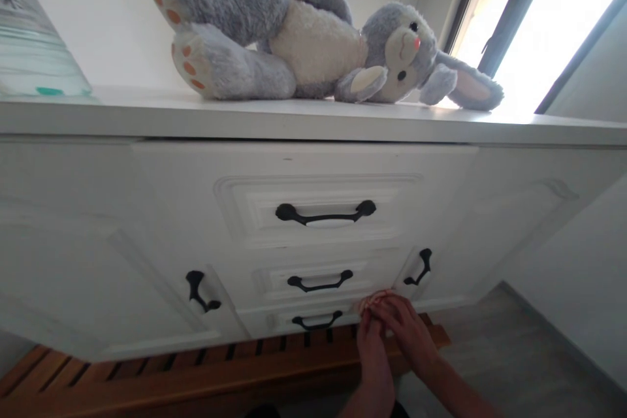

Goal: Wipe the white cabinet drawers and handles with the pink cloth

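Right of bottom drawer pull [317, 321]: left hand [373, 358] and right hand [402, 330] curled, pinching crumpled pink item [375, 302].
Above pull: plush rabbit [313, 46] lying sideways.

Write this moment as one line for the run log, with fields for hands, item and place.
left hand | right hand | both touch crumpled pink item | beside bottom drawer handle | plush rabbit on cabinet

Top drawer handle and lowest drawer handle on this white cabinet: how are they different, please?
The top drawer handle looks clearly larger in this view than the lowest drawer handle. The top drawer handle is far from the person's left hand, while the lowest drawer handle is close to it. Both are black curved pull handles, set level across their drawers.
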### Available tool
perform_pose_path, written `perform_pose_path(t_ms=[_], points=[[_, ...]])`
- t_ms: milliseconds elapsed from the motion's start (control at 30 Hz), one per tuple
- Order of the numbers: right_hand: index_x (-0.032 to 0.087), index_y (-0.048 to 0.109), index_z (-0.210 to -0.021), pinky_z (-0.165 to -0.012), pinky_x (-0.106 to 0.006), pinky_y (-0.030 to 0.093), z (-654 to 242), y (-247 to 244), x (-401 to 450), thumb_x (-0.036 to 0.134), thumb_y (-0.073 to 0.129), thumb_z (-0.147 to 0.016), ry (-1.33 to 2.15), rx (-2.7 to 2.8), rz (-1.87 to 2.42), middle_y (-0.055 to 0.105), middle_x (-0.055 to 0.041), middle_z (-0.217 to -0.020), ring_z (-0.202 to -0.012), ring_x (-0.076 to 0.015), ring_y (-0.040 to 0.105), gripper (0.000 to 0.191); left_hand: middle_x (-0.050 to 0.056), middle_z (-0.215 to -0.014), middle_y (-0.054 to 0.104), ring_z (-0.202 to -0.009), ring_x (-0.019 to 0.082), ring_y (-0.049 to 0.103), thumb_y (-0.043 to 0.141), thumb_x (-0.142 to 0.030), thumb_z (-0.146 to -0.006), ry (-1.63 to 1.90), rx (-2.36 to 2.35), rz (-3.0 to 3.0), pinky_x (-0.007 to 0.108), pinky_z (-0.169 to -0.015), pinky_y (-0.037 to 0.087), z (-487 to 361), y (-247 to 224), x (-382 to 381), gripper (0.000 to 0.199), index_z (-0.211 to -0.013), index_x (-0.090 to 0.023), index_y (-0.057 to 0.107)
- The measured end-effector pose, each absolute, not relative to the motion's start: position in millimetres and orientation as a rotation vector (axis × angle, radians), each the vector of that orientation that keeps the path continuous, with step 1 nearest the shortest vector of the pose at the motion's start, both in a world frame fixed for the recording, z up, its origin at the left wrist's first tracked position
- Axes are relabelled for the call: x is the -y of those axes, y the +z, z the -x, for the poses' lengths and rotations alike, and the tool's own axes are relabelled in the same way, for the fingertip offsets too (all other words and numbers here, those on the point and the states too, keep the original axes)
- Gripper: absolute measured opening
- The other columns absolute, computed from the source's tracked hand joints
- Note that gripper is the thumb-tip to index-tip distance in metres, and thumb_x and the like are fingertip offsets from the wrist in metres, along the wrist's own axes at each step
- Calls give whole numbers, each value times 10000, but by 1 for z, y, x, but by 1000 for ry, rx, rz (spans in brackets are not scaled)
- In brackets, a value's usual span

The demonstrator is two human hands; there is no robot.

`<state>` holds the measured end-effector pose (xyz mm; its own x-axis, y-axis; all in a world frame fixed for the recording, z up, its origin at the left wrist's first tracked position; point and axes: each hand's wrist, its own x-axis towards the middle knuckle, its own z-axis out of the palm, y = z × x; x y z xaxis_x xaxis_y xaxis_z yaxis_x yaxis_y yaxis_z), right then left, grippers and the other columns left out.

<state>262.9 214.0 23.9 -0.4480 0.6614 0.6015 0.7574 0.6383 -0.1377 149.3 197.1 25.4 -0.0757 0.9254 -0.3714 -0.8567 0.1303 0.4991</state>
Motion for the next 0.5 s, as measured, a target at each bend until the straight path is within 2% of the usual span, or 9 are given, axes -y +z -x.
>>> perform_pose_path(t_ms=[67, 167, 300, 500], points=[[291, 640, -1262, -961, -385, 548, -272, 5, -214, 135, 552, -898, -169, 2110, 1256, 630, -74, -1241, -1156, -232, 594, 405, 85, -954, 778, -928, 193, 693, 723, -162, -624, 1432, -666, -105, 300, -871, 523, -163, 22, -200, 215, -830, -179, 780], [241, 658, -1139, -912, -416, 566, -264, -29, -215, 134, 543, -862, -53, 1941, 1421, 674, -69, -1131, -1047, -242, 644, 318, 74, -868, 776, -849, 179, 692, 686, -114, -593, 1389, -694, -92, 296, -829, 526, -159, 2, -200, 206, -772, -159, 779], [213, 649, -1051, -824, -396, 584, -231, -68, -210, 93, 502, -786, 118, 1720, 1562, 692, -94, -1021, -929, -258, 678, 325, 55, -727, 749, -764, 180, 684, 632, -73, -543, 1382, -807, -77, 288, -743, 531, -131, -36, -197, 195, -671, -149, 759], [232, 643, -973, -770, -396, 564, -161, -92, -198, 71, 466, -731, 219, 1588, 1543, 702, -90, -929, -858, -276, 674, 340, 47, -763, 770, -707, 158, 677, 665, -66, -537, 1415, -991, -46, 263, -650, 528, -69, -61, -188, 211, -701, -149, 768]])
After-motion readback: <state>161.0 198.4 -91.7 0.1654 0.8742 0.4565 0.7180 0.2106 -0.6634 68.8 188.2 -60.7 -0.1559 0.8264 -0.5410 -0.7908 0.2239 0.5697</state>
